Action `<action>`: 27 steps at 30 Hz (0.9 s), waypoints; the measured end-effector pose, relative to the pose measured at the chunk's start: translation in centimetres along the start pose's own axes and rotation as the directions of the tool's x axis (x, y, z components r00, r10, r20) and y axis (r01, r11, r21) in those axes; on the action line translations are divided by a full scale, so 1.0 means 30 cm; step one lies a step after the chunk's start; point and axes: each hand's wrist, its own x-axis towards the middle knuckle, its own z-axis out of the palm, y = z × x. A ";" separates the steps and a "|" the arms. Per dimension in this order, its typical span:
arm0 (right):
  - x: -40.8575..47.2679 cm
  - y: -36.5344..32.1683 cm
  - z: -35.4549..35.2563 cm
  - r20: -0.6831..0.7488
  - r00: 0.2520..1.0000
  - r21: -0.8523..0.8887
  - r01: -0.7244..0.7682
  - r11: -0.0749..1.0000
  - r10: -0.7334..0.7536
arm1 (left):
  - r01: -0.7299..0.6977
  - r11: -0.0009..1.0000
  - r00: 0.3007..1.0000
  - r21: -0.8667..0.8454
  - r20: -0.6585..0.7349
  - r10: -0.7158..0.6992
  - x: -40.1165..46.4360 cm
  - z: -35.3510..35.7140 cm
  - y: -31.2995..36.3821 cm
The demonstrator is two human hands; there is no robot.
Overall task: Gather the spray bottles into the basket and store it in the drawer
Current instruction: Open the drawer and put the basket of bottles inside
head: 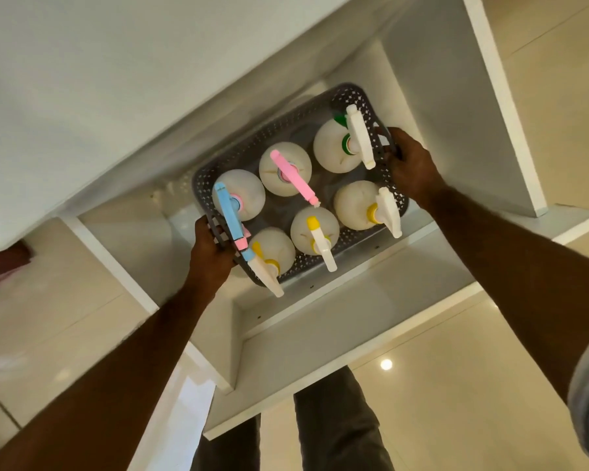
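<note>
A grey perforated basket [269, 141] holds several white spray bottles, seen from above. Their trigger heads are blue [230, 219], pink [295, 176], white with green [357, 137] and white with yellow [320, 243]. My left hand [211, 253] grips the basket's near-left end. My right hand [410, 164] grips its far-right end by the handle slot. The basket sits low inside the open white drawer [320, 307], partly under the counter edge.
A white countertop [99, 96] overhangs the drawer at the upper left. A white cabinet panel [490, 96] stands at the right of the drawer. Glossy cream floor tiles [456, 385] and my trouser legs [334, 419] show below the drawer front.
</note>
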 end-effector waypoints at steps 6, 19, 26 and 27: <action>-0.173 -0.085 -0.059 -0.192 0.981 -0.056 -0.018 0.998 0.007 | 0.102 0.954 0.994 0.280 0.009 -0.109 -0.129 -0.036 0.108; -0.904 -0.100 0.144 0.213 0.918 -0.556 0.395 0.731 -0.334 | -0.681 0.078 0.687 0.728 0.598 0.413 -0.451 -0.178 0.634; -0.866 0.013 0.204 0.387 0.878 -0.666 0.477 0.573 -0.281 | -0.462 -0.116 0.801 0.879 0.470 0.371 -0.238 -0.243 0.728; -0.860 0.015 0.209 0.381 0.878 -0.673 0.478 0.565 -0.288 | -0.454 -0.120 0.812 0.883 0.465 0.353 -0.221 -0.249 0.725</action>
